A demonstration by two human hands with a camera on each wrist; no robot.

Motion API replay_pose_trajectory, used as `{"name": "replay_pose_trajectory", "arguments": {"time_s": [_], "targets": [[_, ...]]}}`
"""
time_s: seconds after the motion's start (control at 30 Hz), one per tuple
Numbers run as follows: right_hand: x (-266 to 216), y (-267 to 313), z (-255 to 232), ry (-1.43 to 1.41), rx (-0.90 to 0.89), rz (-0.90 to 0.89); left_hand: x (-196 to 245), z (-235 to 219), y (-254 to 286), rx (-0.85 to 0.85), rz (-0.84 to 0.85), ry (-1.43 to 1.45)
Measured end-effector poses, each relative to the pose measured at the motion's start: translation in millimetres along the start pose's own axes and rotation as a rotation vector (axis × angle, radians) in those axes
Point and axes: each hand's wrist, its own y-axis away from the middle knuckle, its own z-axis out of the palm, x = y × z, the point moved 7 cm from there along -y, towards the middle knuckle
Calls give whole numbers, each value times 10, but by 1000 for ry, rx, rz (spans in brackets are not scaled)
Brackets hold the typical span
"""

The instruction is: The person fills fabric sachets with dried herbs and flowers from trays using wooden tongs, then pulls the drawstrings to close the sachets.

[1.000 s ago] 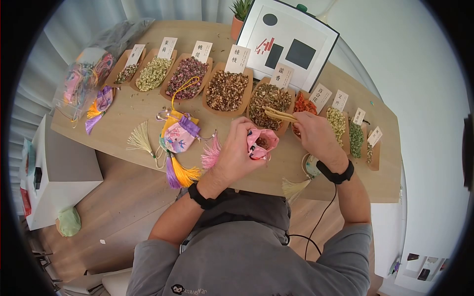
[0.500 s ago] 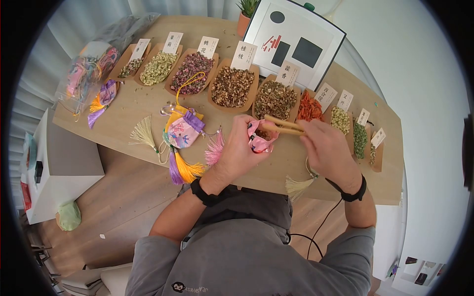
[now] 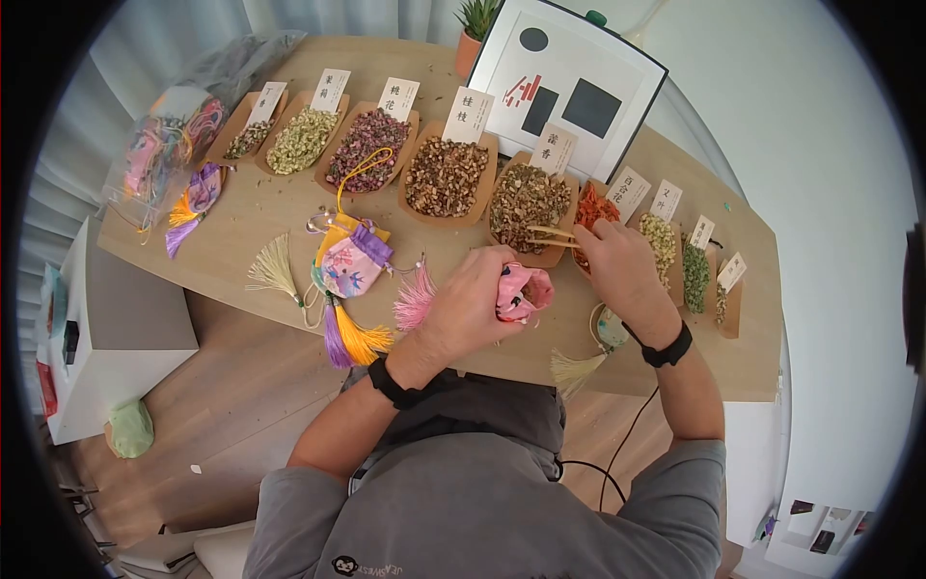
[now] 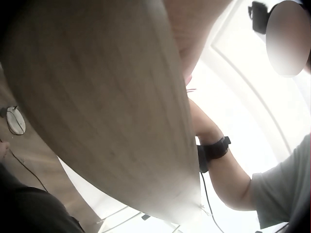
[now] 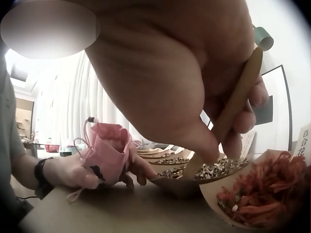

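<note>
My left hand grips a small pink drawstring pouch, its mouth facing up; in the right wrist view the same pouch shows dark marks and a cord. Wooden tongs are pinched in my right hand. Their tips reach into a paper tray of brown dried herbs. Close by the right hand lies a tray of orange-red dried petals, partly covered by it. The left wrist view shows mostly the table's underside and the right forearm, with the left fingers hidden.
More labelled trays of dried plants, such as a brown one and a purple one, line the table. A finished-looking tasselled pouch lies left. A framed board stands behind. A plastic bag sits far left.
The tongs went from the herb tray to over the pink pouch's mouth, then back into the herb tray. The left hand with the pouch has shifted slightly right and down.
</note>
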Motion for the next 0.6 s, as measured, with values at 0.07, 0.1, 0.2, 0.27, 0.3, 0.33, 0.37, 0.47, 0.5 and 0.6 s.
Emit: {"name": "replay_pose_trajectory", "arguments": {"time_s": [0.07, 0.1, 0.2, 0.27, 0.3, 0.33, 0.37, 0.47, 0.5, 0.6], "targets": [[41, -35, 57, 25, 22, 11, 6, -8, 0, 7, 12, -5], [86, -50, 97, 33, 13, 31, 6, -6, 0, 2, 8, 2], [189, -92, 202, 25, -16, 55, 10, -4, -4, -7, 1, 7], [244, -110, 268, 8, -36, 61, 17, -6, -5, -12, -3, 4], [267, -116, 299, -17, -43, 57, 24, -9, -7, -15, -3, 4], [279, -121, 314, -42, -50, 53, 26, -10, -8, -17, -3, 5], [287, -122, 310, -42, -50, 53, 22, -7, -7, -17, -3, 5], [300, -120, 312, -71, -75, 42, 14, 6, -7, -17, 7, 1], [309, -115, 327, -98, -80, 41, 18, 4, -7, -10, 17, 0], [330, -101, 328, -140, -85, 38, 31, -17, -11, 5, 31, 26]]}}
